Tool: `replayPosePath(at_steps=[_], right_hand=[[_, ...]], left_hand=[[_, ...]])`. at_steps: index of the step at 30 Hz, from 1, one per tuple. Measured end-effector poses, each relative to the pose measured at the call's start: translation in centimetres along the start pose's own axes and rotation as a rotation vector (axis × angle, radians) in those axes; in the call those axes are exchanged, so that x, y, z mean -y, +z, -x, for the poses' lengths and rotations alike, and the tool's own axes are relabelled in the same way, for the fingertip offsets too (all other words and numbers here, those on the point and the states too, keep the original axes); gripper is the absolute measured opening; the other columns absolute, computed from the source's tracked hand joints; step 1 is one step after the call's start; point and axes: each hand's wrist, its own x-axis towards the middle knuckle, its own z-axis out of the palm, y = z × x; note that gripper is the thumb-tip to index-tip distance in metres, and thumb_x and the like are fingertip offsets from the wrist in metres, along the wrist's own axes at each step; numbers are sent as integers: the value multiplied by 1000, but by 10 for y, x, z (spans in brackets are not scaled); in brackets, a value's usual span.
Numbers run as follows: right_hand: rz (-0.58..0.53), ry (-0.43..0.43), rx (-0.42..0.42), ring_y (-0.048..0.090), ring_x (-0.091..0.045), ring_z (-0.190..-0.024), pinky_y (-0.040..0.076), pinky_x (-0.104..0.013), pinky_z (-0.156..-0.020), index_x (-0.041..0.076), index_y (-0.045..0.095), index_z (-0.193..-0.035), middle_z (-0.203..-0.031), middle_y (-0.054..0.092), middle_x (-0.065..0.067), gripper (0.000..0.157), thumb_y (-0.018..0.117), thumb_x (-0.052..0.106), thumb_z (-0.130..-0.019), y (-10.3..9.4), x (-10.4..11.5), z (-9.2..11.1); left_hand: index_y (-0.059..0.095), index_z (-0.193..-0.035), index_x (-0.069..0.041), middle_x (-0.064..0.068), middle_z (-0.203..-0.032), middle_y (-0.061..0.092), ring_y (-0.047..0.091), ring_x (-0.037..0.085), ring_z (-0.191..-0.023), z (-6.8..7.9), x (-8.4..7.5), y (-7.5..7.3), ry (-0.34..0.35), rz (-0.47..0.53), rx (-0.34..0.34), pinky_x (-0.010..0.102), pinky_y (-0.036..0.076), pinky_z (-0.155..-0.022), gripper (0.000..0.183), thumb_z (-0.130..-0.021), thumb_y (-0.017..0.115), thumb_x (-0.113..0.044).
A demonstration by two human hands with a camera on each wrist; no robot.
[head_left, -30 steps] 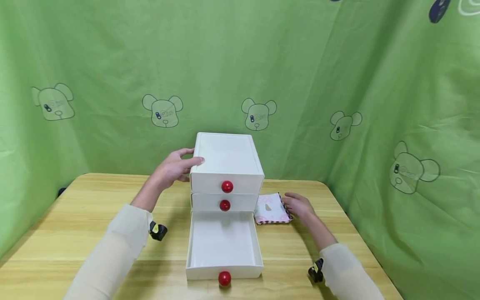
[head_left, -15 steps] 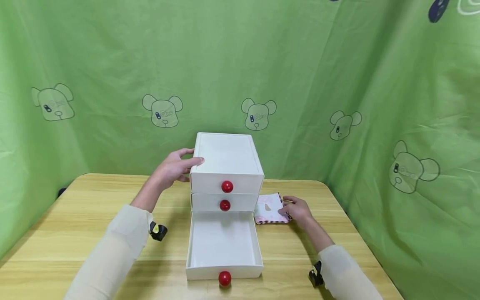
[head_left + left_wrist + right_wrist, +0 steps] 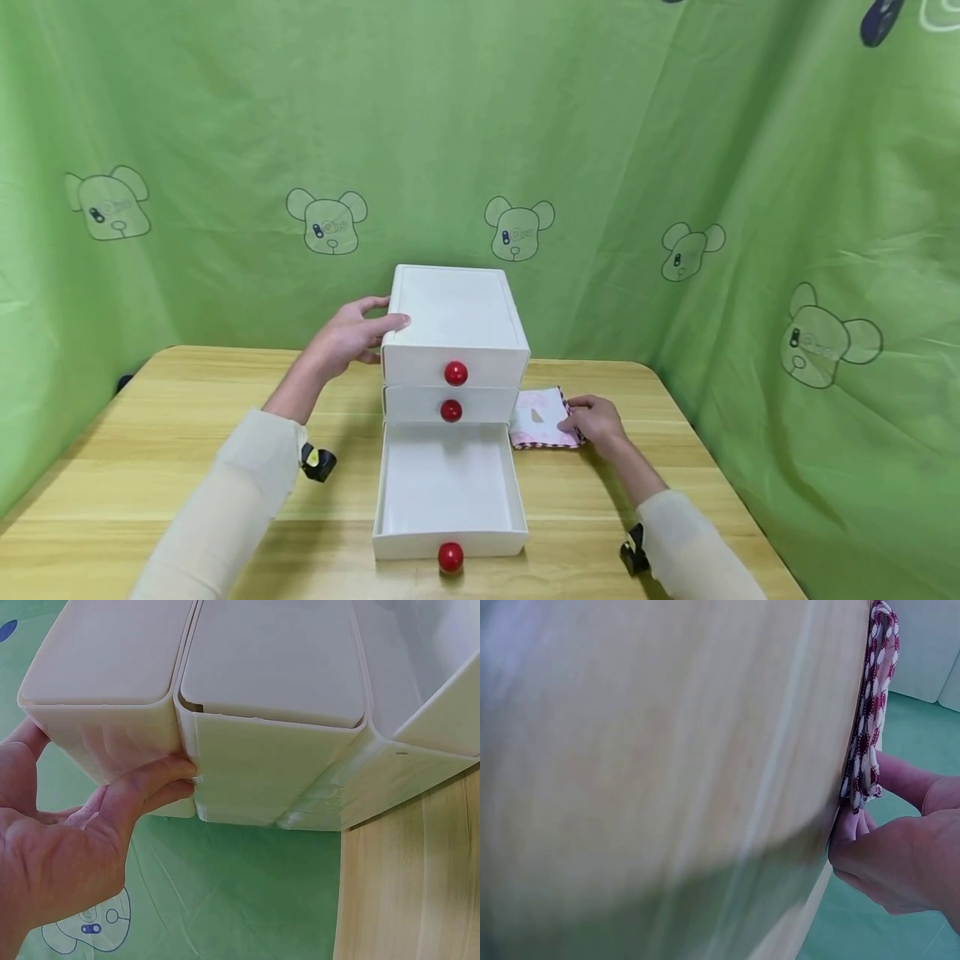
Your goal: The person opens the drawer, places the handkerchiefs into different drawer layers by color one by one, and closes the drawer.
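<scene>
A white drawer unit [image 3: 454,308] with round red knobs stands mid-table; its bottom drawer [image 3: 442,483] is pulled out with a bare floor. My left hand [image 3: 348,337] rests on the unit's upper left side, thumb on the top and fingers against the side wall, as the left wrist view also shows [image 3: 82,825]. Right of the unit lies a folded cloth [image 3: 538,417], white and pink with a dark red checked edge. My right hand [image 3: 596,421] pinches the cloth's right edge, thumb above and fingers underneath. In the right wrist view the cloth's layered edge [image 3: 866,727] sits between thumb and fingers.
The wooden table [image 3: 180,467] carries the unit and the cloth. Behind and to the right hangs a green curtain [image 3: 600,125] with bear-head prints. The open drawer's front reaches toward the near side of the table.
My right hand has shifted slightly, its thumb coming onto the cloth's right edge and the fingers closing on it. The left hand, unit and open drawer stay as they were.
</scene>
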Motion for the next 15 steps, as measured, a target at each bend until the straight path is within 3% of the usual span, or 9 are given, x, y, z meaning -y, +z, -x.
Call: replayPosePath(at_steps=[15], right_hand=[[57, 28, 33, 60, -27, -98, 52, -23, -71, -9, 64, -119, -118, 64, -26, 50, 80, 4, -74, -5, 3, 2]], left_hand=[[25, -161, -15, 18, -132, 64, 65, 31, -117, 0, 1, 0, 3, 0, 1, 40, 62, -89, 86, -94, 72, -39]])
